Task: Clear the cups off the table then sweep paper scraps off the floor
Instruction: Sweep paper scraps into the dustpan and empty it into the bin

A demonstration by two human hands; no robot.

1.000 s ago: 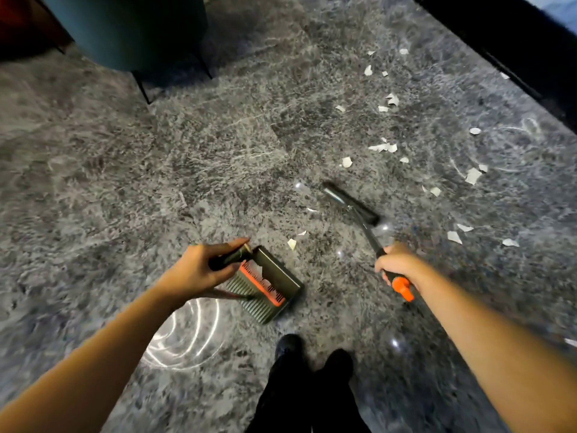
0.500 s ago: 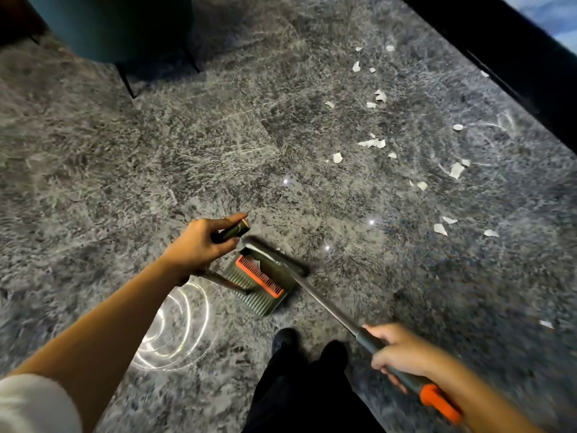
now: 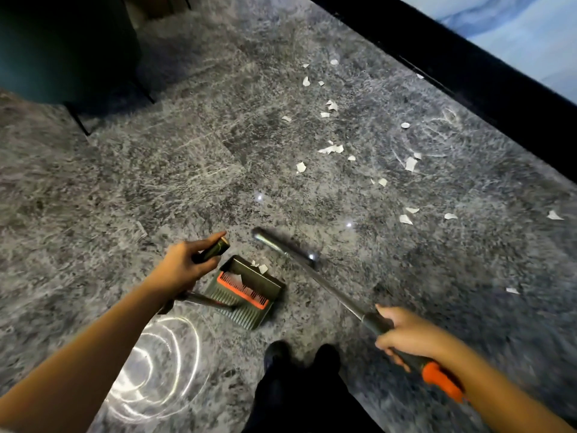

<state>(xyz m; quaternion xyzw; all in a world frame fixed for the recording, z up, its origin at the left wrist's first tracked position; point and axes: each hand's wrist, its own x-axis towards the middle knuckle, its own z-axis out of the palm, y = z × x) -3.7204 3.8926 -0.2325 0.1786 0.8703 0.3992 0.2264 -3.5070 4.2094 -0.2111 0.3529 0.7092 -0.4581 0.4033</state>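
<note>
My left hand [image 3: 181, 268] grips the black handle of a dark green dustpan [image 3: 246, 292] that sits on the grey stone floor, its orange comb facing up. Two small paper scraps [image 3: 259, 267] lie inside the pan's mouth. My right hand [image 3: 406, 334] holds the broom handle [image 3: 337, 295] near its orange end. The dark broom head [image 3: 281, 245] is on the floor just beyond the pan, a little to its right. Several white paper scraps [image 3: 331, 149] lie scattered farther out and to the right.
A dark teal round seat [image 3: 62, 48] on thin black legs stands at the far left. A black baseboard [image 3: 452, 70] runs along the wall on the right. My black shoes [image 3: 299, 357] stand just behind the dustpan.
The broom head swept scraps in from farther out into the pan's mouth, then lifted back out beyond the pan. My right hand pulled back toward me. The dustpan stayed put.
</note>
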